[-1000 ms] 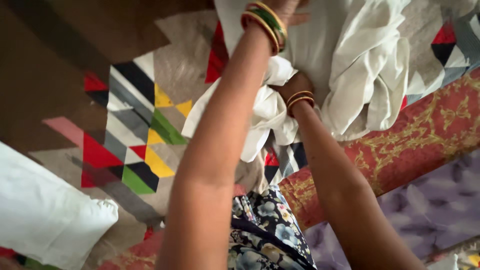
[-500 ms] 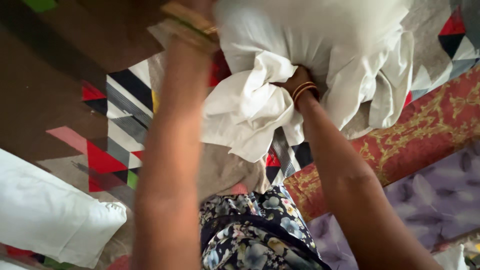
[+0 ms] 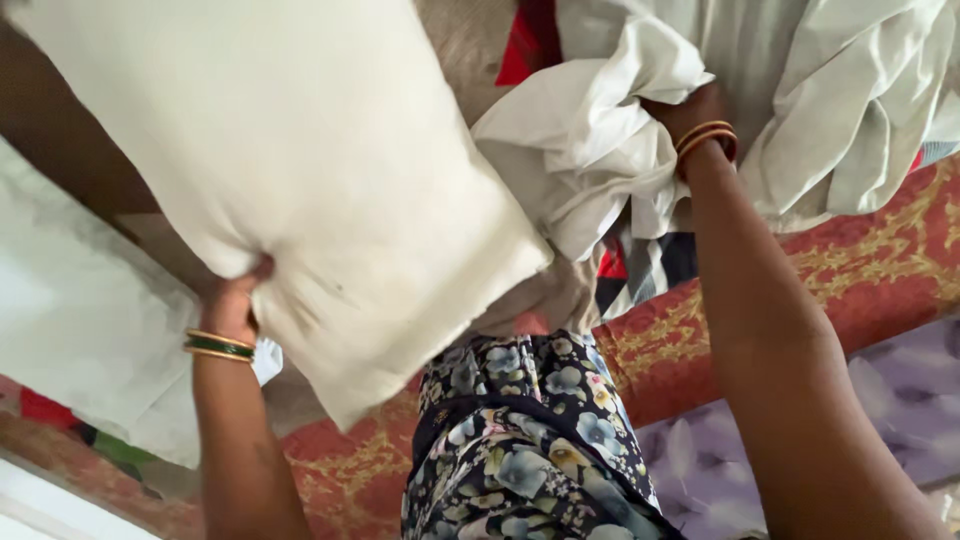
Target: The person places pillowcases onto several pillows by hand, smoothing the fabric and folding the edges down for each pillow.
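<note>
A bare white pillow (image 3: 300, 190) is gripped at its lower edge by the left hand (image 3: 235, 300), while the right hand (image 3: 680, 105), seemingly clenched, is buried in the crumpled white pillowcase (image 3: 600, 150) beside it, whose opening must be found next.

The left hand (image 3: 237, 300) is mostly hidden behind the white pillow (image 3: 290, 170), whose top runs off the upper edge. The right hand (image 3: 680, 105) is buried in the bunched white cloth (image 3: 590, 150), its fingers out of sight. A second white pillow (image 3: 70, 320) is cut off at the left edge.
</note>
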